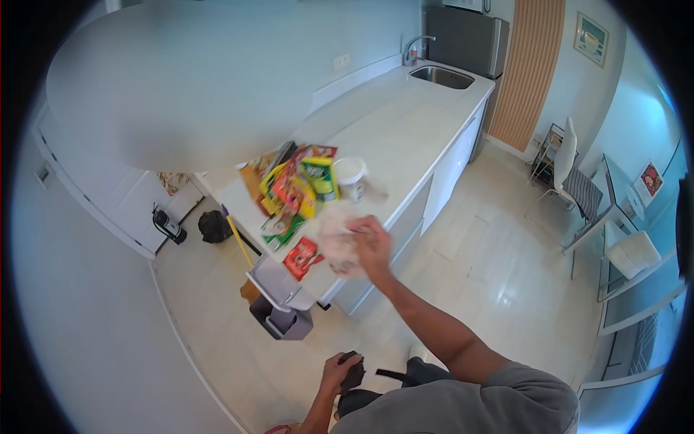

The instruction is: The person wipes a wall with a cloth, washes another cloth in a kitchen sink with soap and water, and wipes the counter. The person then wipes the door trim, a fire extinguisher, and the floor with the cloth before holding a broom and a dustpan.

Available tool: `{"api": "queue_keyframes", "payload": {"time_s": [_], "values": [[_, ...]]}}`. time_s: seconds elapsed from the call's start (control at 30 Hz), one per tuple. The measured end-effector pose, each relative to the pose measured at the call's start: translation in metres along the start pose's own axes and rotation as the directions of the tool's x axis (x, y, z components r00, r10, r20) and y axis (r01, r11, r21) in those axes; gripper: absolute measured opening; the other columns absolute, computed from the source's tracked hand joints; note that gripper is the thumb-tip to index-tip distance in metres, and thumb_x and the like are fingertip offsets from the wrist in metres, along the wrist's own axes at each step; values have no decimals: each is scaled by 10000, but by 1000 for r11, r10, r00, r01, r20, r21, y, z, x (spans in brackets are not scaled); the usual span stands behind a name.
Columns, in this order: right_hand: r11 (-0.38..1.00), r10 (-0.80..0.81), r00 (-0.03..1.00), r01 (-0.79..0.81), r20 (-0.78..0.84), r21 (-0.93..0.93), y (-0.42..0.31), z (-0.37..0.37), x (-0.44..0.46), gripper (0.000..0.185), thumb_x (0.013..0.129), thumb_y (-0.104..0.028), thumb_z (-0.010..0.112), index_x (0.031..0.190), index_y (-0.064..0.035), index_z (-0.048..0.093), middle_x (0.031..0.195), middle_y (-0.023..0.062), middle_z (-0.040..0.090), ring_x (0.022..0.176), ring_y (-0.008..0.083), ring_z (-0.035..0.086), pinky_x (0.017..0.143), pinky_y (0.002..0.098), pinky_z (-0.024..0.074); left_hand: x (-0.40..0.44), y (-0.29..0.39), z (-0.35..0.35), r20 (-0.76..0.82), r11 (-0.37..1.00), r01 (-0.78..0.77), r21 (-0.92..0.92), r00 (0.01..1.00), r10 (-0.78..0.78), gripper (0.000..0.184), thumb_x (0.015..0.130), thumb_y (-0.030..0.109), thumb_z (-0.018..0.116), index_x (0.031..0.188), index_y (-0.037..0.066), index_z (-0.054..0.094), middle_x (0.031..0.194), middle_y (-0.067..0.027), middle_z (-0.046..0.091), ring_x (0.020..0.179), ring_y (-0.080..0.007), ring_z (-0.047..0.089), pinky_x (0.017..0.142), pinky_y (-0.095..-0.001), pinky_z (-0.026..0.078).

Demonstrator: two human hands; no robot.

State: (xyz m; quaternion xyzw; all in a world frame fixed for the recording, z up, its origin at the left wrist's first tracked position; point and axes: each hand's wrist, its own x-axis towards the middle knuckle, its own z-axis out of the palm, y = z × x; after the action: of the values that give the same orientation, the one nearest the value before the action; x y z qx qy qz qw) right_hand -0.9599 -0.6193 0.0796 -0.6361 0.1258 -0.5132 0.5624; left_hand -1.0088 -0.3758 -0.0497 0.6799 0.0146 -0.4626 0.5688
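My right hand (372, 244) is closed on a whitish, translucent plastic bag (338, 242) over the near end of the white counter (394, 116). What the bag contains is blurred. Lower down, in front of my body, my left hand (335, 372) grips a dark object (352, 370) that I cannot identify. Beside the bag, a red packet (301, 258) lies at the counter's end. Behind it are a green packet (283, 231), a green and yellow pouch (319, 179) and several other colourful packets. A white tub (350, 177) stands to their right.
Below the counter's end is a grey bin (285, 322). A black bag (215, 226) and a fire extinguisher (168, 224) are on the floor at left. A sink (442, 77) and a fridge (466, 40) are at the far end. Chairs and a glass table (614, 188) stand at right.
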Motion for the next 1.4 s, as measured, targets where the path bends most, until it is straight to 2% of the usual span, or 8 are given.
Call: {"api": "queue_keyframes", "payload": {"time_s": [0.17, 0.27, 0.33, 0.43, 0.67, 0.87, 1.0, 1.4], "values": [[927, -41, 862, 222, 506, -303, 26, -35, 64, 259, 817, -85, 570, 1072, -35, 572, 903, 131, 632, 911, 322, 605, 846, 310, 467, 14, 64, 140, 209, 972, -189, 142, 965, 157, 263, 809, 278, 686, 859, 28, 624, 728, -19, 606, 622, -82, 553, 556, -230, 447], [946, -101, 816, 256, 569, -199, 16, -106, 89, 340, 881, -178, 569, 1194, -49, 534, 1068, 116, 612, 992, 246, 589, 891, 326, 442, 27, 111, 199, 305, 986, -166, -25, 938, 165, 252, 864, 283, 629, 901, 34, 614, 748, -11, 609, 654, -61, 554, 579, -209, 442], [937, 319, 610, -320, 725, -143, 10, -163, 116, 404, 905, -291, 556, 1215, -35, 518, 1172, 107, 569, 1091, 223, 540, 955, 352, 396, 54, 129, 231, 366, 975, -197, -100, 904, 220, 237, 900, 264, 585, 959, 35, 597, 807, -15, 620, 689, -58, 567, 624, -201, 458], [767, 381, 453, -642, 806, -1, 46, -247, 153, 462, 904, -365, 551, 1210, -19, 525, 1180, 97, 562, 1101, 193, 527, 954, 357, 396, 82, 186, 289, 452, 926, -202, -318, 827, 336, 250, 924, 246, 547, 1021, 16, 570, 916, -28, 612, 807, -58, 563, 727, -218, 470], [790, 224, 560, -584, 797, 188, 126, -397, 247, 494, 863, -365, 618, 1198, -9, 547, 1057, 46, 627, 962, 136, 576, 875, 280, 435, 189, 320, 429, 450, 791, -230, -567, 717, 532, 228, 935, 246, 520, 1010, 34, 557, 922, -49, 611, 819, -112, 601, 746, -260, 499], [754, 646, 674, -637, 358, -161, 128, -502, 353, 292, 801, -166, 684, 1045, -17, 622, 788, -4, 606, 706, 70, 540, 598, 192, 413, 278, 425, 558, 490, 770, -221, -599, 659, 570, 225, 933, 252, 526, 957, 33, 574, 839, -41, 626, 750, -100, 599, 712, -247, 495], [853, 500, 866, -498, 29, 156, 152, -581, 423, 213, 865, -204, 626, 963, -14, 625, 839, 0, 615, 757, 73, 552, 682, 213, 443, 351, 473, 642, 482, 772, -373, -514, 619, 620, 245, 940, 261, 518, 944, 29, 597, 852, -24, 627, 753, -72, 575, 721, -217, 465], [899, 438, 894, -438, 91, -23, 221, -690, 776, 269, 892, -279, 596, 955, -18, 612, 828, 14, 601, 740, 78, 532, 682, 232, 436, 519, 615, 811, 234, 596, -792, -132, 560, 795, 350, 943, 342, 503, 963, 15, 627, 839, -2, 620, 788, -54, 546, 725, -199, 423]]}}
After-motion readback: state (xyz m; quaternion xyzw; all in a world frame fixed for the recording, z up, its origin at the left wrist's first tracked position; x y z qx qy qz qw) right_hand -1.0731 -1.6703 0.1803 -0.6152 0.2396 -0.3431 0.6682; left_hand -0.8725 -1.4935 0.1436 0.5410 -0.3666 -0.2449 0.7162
